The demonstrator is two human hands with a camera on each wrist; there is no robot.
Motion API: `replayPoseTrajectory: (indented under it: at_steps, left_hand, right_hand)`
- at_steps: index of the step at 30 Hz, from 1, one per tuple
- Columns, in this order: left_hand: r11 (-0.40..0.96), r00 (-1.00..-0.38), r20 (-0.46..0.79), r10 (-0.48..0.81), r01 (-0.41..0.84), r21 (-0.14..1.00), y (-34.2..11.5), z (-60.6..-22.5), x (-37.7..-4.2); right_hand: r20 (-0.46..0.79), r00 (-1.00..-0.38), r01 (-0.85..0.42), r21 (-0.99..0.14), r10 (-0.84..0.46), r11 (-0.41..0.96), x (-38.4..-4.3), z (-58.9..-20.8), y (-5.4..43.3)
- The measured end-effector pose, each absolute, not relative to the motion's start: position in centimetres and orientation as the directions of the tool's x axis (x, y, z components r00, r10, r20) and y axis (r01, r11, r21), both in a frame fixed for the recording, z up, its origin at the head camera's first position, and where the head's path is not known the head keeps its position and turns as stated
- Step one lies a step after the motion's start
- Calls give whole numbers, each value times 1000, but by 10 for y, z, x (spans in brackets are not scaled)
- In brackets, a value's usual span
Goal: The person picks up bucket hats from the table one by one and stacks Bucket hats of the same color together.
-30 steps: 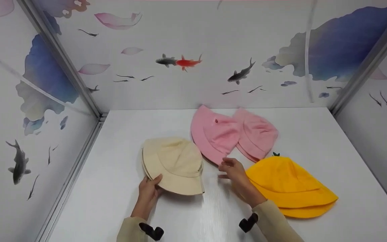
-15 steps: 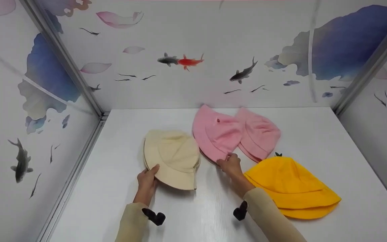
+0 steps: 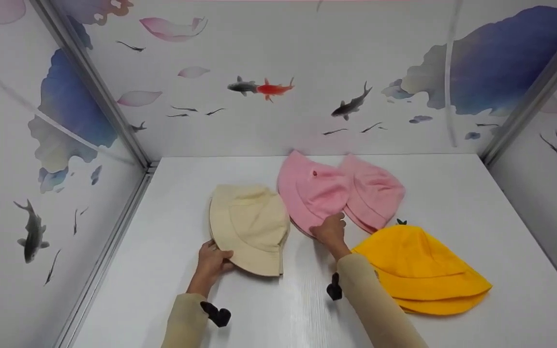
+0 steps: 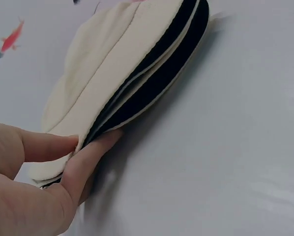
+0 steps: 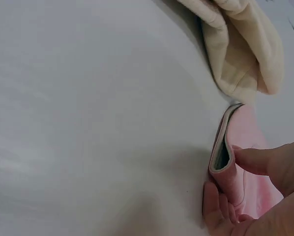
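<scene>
A cream bucket hat (image 3: 254,224), folded flat, lies on the left half of the table. My left hand (image 3: 211,261) pinches its brim at the near left corner, thumb above and fingers beneath. The dark lining shows between the layers of the brim (image 4: 161,73) in the left wrist view. Just right of it is a folded pink bucket hat (image 3: 315,193) with a small red mark. At that hat's near corner, my right hand (image 3: 330,231) holds the folded brim (image 5: 230,177) between thumb and fingers. The hand covers part of this edge in the head view.
A second pink hat (image 3: 377,191) lies partly under the first, at the back right. Nearer on the right is a yellow hat (image 3: 428,263) with a small green leaf on top, close to my right forearm. A printed wall (image 3: 269,125) stands behind the white table (image 3: 133,270).
My right hand has moved forward from beside the pink hat and taken its near corner. The cream hat has shifted slightly away from me, my left hand staying on its brim.
</scene>
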State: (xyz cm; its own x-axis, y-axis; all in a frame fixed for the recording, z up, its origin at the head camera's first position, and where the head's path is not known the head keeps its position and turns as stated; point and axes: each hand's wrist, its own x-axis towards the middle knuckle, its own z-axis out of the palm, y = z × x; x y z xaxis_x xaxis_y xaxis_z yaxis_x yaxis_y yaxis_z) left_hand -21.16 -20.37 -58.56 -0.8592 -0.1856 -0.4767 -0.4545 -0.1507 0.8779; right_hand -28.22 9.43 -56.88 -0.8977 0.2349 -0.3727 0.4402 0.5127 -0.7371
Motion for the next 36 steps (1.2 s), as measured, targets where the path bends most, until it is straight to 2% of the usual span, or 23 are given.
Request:
replayPoseTrajectory:
  at_steps: [7,11,15,20,23,27,36]
  left_hand:
    - [-62,-840,-449,-305,-453,889,-200,-584,-224]
    - [-21,-829,-427,-362,-450,893,-202,-579,-233]
    - [75,-824,-388,-412,-456,887,-204,-575,-241]
    - [196,-844,-353,-404,-457,868,-209,-572,-248]
    - [195,-857,-344,-383,-439,877,-211,-571,-249]
    - [193,-866,-321,-384,-415,889,-209,-574,-250]
    - [318,-886,-223,-407,-366,874,-198,-580,-241]
  right_hand:
    - [-323,-926,377,-763,195,525,-279,-573,100]
    - [-341,-927,373,-775,159,510,-279,-574,104]
    - [-378,-916,393,-767,138,508,-281,-576,106]
    - [-381,-917,379,-747,116,546,-280,-577,108]
    - [-380,-919,373,-750,105,546,-279,-577,110]
    - [-391,-913,394,-770,117,502,-280,-576,111]
    - [-409,-899,436,-808,156,395,-276,-574,111]
